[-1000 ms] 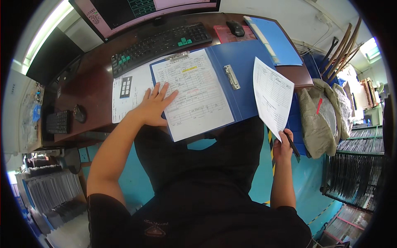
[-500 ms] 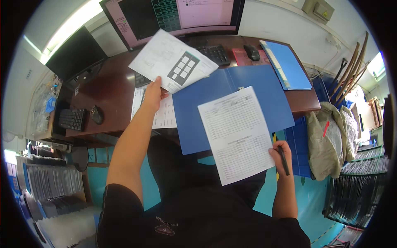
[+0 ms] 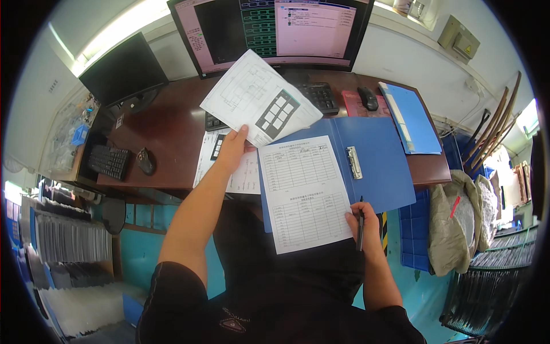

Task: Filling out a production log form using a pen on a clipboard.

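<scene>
1. Left hand (image 3: pixel 234 150) is closed in a pinch on the near edge of a lifted drawing sheet (image 3: pixel 260 97), thumb on top. The sheet is held up off the bench (image 3: pixel 172 132), tilted, fanning away from the hand toward the big monitor (image 3: pixel 275 31); it hides part of the black keyboard (image 3: pixel 318 94).
2. Right hand (image 3: pixel 362 226) is closed too: it grips a dark pen (image 3: pixel 360 230), pen roughly upright in frame w/ the tip toward the person, and pinches the near right corner of a form sheet (image 3: pixel 303 192).
3. Key relation: the form sheet lies between the two hands, long axis running away from the person, slightly slanted. Its far end rests over the left flap of the open blue clip folder (image 3: pixel 375 166); its near end overhangs the bench edge above the lap. Right hand is on it; left hand is just beside its far left corner, busy w/ the other sheet.
4. Look of the form sheet: white, two ruled tables stacked one over the other, flat, no visible creases. The drawing sheet shows line work plus a dark block of small squares.
5. Under the left wrist more white papers (image 3: pixel 220 166) lie on the bench, approx. two sheets, but the count is hard to tell.
6. Nearby: metal clip (image 3: pixel 354 162) at the folder's spine, a second blue folder (image 3: pixel 409 117), a mouse (image 3: pixel 367 98) on a reddish pad.
</scene>
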Tool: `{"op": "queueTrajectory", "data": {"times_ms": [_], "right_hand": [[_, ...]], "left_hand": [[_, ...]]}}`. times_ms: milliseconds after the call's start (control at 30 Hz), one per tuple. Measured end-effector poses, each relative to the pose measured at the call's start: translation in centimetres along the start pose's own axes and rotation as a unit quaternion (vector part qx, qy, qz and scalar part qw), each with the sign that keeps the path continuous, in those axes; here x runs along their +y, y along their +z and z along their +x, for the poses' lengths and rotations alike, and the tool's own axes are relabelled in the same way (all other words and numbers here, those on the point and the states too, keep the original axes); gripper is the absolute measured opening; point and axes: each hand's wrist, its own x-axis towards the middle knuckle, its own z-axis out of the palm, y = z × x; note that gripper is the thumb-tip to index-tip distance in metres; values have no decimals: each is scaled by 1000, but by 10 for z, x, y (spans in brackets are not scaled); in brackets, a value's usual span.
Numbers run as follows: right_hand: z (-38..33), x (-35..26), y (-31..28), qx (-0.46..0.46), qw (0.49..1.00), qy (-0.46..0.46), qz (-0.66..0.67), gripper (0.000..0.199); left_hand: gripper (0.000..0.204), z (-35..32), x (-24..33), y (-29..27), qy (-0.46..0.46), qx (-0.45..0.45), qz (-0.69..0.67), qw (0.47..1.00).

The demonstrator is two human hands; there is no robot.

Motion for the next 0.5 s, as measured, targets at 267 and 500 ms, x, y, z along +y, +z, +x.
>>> {"op": "queueTrajectory", "data": {"times_ms": [267,500], "right_hand": [[28,-36,-8,81,943,-212,-245,29],[87,-76,53,-115,975,-190,-2,36]], "left_hand": [[39,0,-11,1,22,-21,-8,1000],[44,-13,-10,11,71,29,75,994]]}}
